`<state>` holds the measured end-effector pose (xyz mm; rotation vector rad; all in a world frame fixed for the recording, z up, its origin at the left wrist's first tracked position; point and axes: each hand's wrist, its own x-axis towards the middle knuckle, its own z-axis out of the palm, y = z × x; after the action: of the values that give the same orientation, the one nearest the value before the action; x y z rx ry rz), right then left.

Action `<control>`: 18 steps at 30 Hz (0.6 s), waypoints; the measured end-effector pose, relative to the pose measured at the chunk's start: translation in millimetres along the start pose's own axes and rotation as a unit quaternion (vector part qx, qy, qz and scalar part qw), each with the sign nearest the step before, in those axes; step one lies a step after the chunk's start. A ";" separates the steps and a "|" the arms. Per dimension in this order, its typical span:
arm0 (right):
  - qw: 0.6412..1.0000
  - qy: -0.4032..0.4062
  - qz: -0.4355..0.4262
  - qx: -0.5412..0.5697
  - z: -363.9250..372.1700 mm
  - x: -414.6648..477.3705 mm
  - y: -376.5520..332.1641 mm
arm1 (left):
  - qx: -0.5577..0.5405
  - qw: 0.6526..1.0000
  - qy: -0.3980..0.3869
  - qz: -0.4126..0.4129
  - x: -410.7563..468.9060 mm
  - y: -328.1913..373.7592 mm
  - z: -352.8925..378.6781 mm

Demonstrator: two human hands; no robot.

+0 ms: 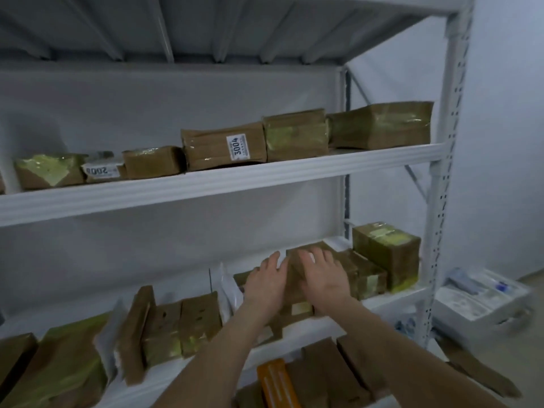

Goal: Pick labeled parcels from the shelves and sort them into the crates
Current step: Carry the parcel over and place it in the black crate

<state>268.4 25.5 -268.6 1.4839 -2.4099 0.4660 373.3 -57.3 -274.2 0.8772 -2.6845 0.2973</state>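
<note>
Both my hands reach onto the lower shelf (391, 298) of a white rack. My left hand (266, 282) and my right hand (322, 278) lie with straight fingers on either side of a brown taped parcel (295, 272) lying flat there, touching it. More brown parcels sit beside it, a tall one (385, 256) at the right end. On the shelf above stands a row of parcels, one labelled 3004 (223, 145) and a small one labelled 2003 upside down (101, 172). No crate is clearly in view.
Upright parcels (179, 328) and a white bag (231, 293) crowd the lower shelf to the left. An orange object (276, 384) and brown parcels lie on the level below. A white box of items (482, 298) sits on the floor right of the rack post (441, 201).
</note>
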 end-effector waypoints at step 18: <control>0.962 0.229 -0.098 0.108 -147.8 171.2 119.7 | 0.037 0.940 0.338 -0.010 163.0 68.6 -130.0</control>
<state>95.3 -2.2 -82.2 1.4794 -1.8806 0.9357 235.1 -53.8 -103.7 0.6617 -2.0334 0.5789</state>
